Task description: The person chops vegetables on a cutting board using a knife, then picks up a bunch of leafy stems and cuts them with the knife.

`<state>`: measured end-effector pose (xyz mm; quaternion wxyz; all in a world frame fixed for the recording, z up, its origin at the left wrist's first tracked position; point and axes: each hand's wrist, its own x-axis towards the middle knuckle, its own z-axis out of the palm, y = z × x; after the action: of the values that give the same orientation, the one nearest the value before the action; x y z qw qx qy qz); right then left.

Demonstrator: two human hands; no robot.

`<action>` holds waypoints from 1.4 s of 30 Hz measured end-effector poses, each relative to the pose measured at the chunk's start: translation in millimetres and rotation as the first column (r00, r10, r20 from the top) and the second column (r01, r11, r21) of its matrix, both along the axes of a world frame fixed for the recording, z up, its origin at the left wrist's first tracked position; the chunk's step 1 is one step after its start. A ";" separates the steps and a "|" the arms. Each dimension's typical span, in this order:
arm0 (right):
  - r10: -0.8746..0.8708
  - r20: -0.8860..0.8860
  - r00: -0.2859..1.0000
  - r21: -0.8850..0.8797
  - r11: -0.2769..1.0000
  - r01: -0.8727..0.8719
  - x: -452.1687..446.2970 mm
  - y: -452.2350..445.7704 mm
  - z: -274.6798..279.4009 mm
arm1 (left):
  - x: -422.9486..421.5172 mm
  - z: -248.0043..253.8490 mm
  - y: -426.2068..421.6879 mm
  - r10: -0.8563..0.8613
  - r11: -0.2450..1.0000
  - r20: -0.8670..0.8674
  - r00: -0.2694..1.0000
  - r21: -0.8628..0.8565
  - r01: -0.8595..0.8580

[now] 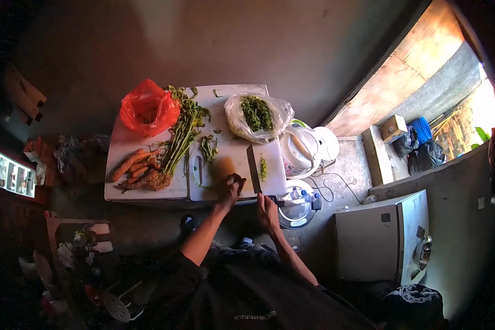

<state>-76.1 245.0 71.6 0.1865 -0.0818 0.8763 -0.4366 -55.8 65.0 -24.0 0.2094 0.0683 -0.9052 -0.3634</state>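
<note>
1 knife (pixel 253 168), clamped in the right hand (pixel 268 212), presumably for control, points over 1 cutting board (pixel 278 175), likely shielding the bench (pixel 217 114), beside chopped greens (pixel 263 167); left hand (pixel 234 187) near the knife, grip indiscernible.

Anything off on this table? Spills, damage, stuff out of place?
Only minor: loose green scraps lie on the white table between the red bag and the clear bag, outside both. No obvious spill or damage.

One head-worn view; forward and down; near the table (pixel 217 110)
</note>
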 end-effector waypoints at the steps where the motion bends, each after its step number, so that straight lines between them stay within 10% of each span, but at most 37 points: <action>1: -0.005 -0.009 1.000 -0.020 1.000 0.005 -0.9 1.6 -1.4 | -1.8 2.5 0.3 0.012 0.993 0.058 0.998 0.114 -0.019; 7: 0.025 -0.003 1.000 0.005 1.000 -0.025 -8.8 8.1 -1.4 | -2.8 19.8 -0.6 0.017 0.996 -0.239 0.971 -0.080 -0.037; 22: 0.095 0.020 0.995 0.119 0.988 -0.097 -21.6 -1.8 8.0 | -7.1 21.4 -5.2 -0.016 0.942 0.044 0.999 -0.333 0.030; 42: 0.075 -0.057 0.996 0.147 0.987 -0.066 -27.2 -19.9 -1.4 | -9.5 15.6 -3.6 -0.040 0.963 -0.051 0.998 -0.268 0.025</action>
<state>-103.3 225.1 70.2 0.1801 -0.1123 0.9077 -0.3620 -65.3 61.4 -8.4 0.2361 0.0144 -0.9408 -0.2430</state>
